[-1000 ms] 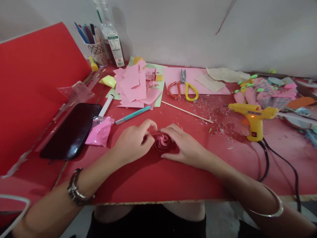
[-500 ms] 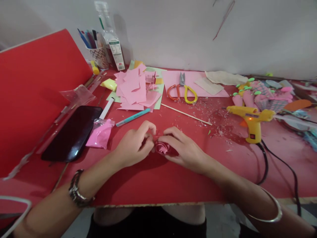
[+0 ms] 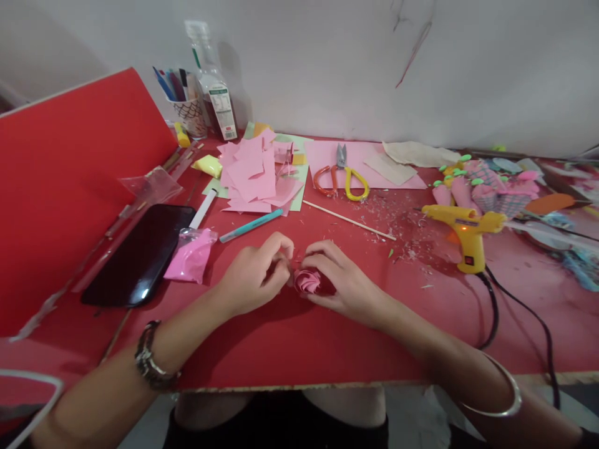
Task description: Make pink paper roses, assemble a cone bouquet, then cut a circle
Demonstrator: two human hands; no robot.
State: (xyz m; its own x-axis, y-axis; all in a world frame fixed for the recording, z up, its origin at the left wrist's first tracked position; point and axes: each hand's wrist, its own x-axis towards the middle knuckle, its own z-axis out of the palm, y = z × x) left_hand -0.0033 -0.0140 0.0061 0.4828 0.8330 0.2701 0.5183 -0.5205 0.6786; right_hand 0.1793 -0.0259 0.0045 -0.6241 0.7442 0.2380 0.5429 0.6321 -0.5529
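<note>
A small pink rolled paper flower (image 3: 307, 280) rests on the red table (image 3: 299, 349) between my two hands. My left hand (image 3: 255, 274) pinches its left edge with thumb and forefinger. My right hand (image 3: 344, 280) cups it from the right, fingers curled over its top and side. Part of the flower is hidden under my fingers.
A pile of pink paper scraps (image 3: 257, 171), scissors (image 3: 339, 178), a thin wooden stick (image 3: 349, 219) and a teal pen (image 3: 250, 226) lie behind. A yellow glue gun (image 3: 463, 234) with its cord stands right. A black phone (image 3: 138, 252) and pink bag (image 3: 189, 255) lie left.
The open spiral of paper has been gathered into a tighter rolled flower, tilted up between my fingers. The view has shifted slightly; both hands stay in the same place.
</note>
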